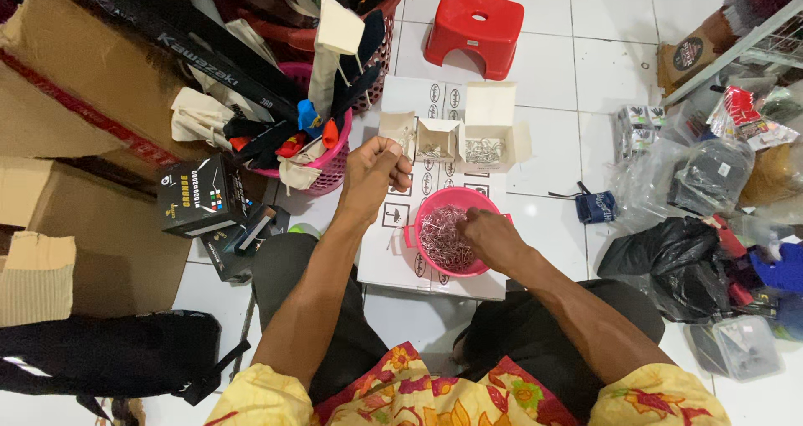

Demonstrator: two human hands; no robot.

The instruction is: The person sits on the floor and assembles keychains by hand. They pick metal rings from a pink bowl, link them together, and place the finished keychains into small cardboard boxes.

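White tiled floor (544, 66): our left hand (372, 175) pinches a small cardboard box (400, 130) at 11 o'clock; right hand (489, 235) digs, fingers hidden, into pink bowl (418, 225) of metal clips (439, 234). Best gather small, even counts.

A flat white carton (393, 263) with small dark printed emblems is lying on the tiled floor in front of the person. Three small cream cardboard boxes are sitting open along its far edge: the left one (398, 130) is being touched by the left hand (374, 168), the middle one (437, 139) and the right one (488, 133) (its lid standing upright) are showing thin metal pieces inside. A black printed box (201, 196) is leaning at the left, beside big brown cartons (79, 83). Small white packets (636, 125) are lying at the right, near a brown bag with a round dark label (688, 54).
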